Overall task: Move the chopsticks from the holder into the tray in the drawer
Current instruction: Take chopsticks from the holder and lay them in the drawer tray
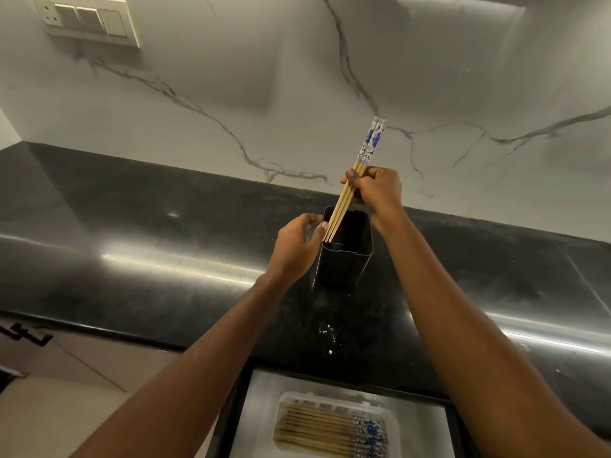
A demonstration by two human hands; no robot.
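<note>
Chopsticks (350,190): pale wood, blue-flowered white tops

Tan chopsticks (350,190) with blue-flowered white tops; black holder (344,259).

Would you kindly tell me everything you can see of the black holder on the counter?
The holder is a black, squarish tub with rounded corners and an open top, plastic by its look. It stands upright on the dark stone counter. The left hand grips its left rim, and the tips of the chopsticks, held by the right hand, dip inside.
</note>
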